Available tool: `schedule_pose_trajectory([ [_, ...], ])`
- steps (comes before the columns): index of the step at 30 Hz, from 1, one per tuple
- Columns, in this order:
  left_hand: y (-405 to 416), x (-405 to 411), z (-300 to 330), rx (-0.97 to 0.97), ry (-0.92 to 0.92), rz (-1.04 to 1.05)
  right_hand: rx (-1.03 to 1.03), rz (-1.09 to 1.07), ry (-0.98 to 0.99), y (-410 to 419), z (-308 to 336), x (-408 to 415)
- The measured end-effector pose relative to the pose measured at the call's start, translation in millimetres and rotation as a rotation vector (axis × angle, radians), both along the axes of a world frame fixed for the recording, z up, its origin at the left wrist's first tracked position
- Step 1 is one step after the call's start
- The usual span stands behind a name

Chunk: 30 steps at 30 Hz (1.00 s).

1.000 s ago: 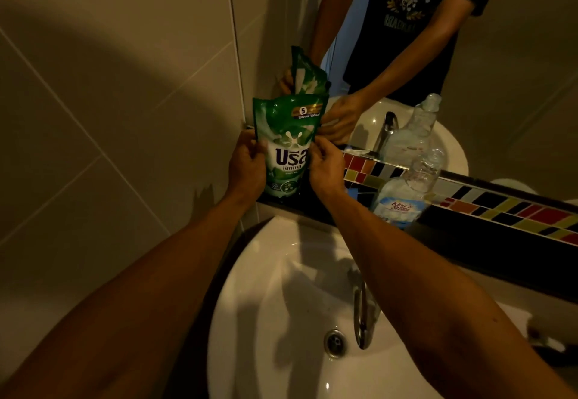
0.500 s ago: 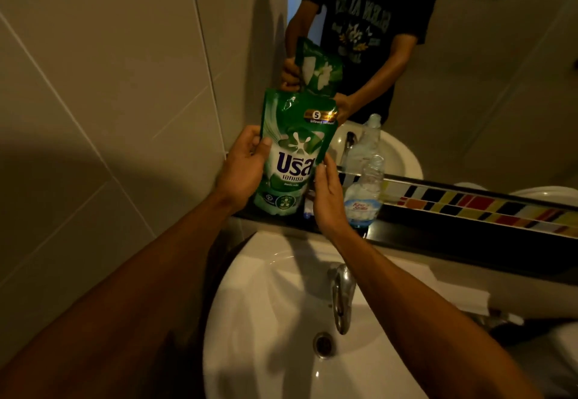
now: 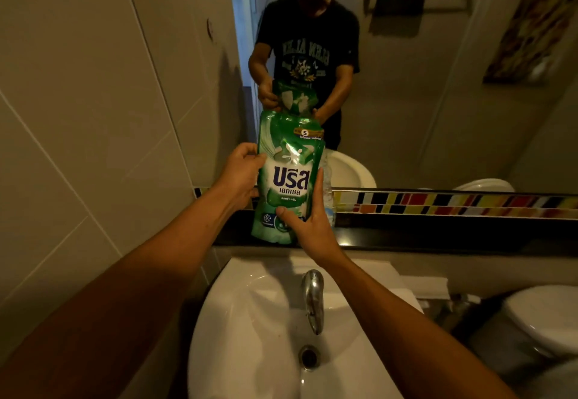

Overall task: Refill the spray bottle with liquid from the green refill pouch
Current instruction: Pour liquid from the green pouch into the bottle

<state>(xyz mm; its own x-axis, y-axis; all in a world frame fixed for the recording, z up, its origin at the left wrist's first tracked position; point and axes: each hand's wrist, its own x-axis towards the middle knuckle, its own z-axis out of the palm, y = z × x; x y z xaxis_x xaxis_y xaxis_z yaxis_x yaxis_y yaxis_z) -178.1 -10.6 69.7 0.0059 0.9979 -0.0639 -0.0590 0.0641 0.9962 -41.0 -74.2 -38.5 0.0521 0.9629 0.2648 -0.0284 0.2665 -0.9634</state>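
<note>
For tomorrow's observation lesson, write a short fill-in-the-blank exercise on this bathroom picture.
1. The pouch held in both hands is coloured ____.
2. The right hand grips the pouch near its ____ end.
3. The metal tap stands over a white ____.

Missing words: green; bottom; sink

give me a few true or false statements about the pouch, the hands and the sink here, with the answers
1. Both hands hold the green refill pouch. True: the left hand grips its left edge and the right hand its lower right.
2. The pouch lies flat in the sink. False: it is upright, above the dark ledge behind the sink.
3. Water is running from the tap. False: no stream shows.
4. A clear bottle is mostly hidden behind the pouch. True.
5. The pouch is being poured now. False: it is upright and nothing flows.
</note>
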Motion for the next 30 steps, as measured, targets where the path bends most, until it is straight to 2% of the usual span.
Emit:
schedule_pose_trajectory([
  [5,-4,4,-4,0.175,0.181,-0.027,-0.058,0.003,0.069,-11,-1,5],
  [10,-9,2,-4,0.214,0.336,-0.115,-0.092,0.013,0.062,-15,-6,13],
  [22,1,-8,-1,0.082,0.47,-0.199,-0.16,0.064,0.135,-16,-17,15],
  [30,7,-6,10,0.064,0.548,-0.235,-0.163,0.082,0.191,-14,-17,11],
])
